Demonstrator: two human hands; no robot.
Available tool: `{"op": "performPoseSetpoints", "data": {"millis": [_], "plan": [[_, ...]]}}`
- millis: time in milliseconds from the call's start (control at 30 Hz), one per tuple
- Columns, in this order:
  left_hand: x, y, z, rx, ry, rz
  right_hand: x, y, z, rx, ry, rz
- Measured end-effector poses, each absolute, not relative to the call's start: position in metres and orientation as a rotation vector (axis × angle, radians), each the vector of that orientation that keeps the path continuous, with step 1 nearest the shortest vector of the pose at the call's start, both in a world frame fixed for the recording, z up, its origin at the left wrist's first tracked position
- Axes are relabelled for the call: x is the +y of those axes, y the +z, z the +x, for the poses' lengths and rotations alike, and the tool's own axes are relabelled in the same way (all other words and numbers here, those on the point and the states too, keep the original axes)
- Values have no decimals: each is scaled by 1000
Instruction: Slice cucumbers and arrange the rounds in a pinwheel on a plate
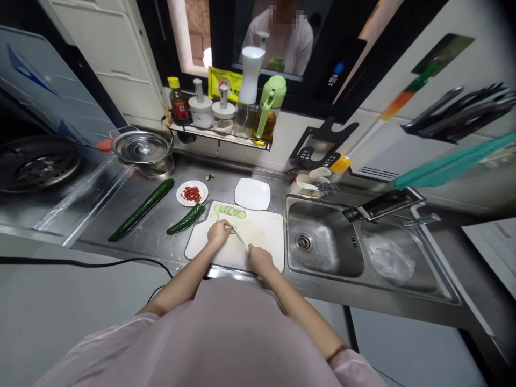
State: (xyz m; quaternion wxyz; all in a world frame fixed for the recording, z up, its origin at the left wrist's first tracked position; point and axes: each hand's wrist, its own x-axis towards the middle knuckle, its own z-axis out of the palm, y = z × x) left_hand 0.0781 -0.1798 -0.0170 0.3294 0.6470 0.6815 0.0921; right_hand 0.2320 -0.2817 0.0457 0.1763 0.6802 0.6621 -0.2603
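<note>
Over the white cutting board [258, 231], my left hand [219, 234] pinches a thin cucumber slice [233, 229] by its edge. My right hand [261, 259] is wrapped round the handle of a small knife [242, 240]. The knife's blade points up and left, and its tip is at the slice; whether it cuts in, I cannot tell. Several round cucumber slices [229, 210] lie in an overlapping row along the board's far edge, with one single slice [214, 217] just below them. A cut piece of cucumber [185, 219] lies left of the board.
A whole cucumber [141, 210] lies farther left. Behind the board are a plate of chopped red pieces [191, 183] and a white square plate [252, 194]. The sink [326, 215] adjoins on the right. A metal pot [151, 153] and a bottle rack [221, 134] stand at the back.
</note>
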Motion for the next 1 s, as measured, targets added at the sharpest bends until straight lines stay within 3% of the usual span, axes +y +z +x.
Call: {"op": "performPoseSetpoints", "data": {"millis": [1000], "plan": [[-178, -15, 82, 1825, 137, 1754, -305, 51, 244, 1845, -753, 1932]]}}
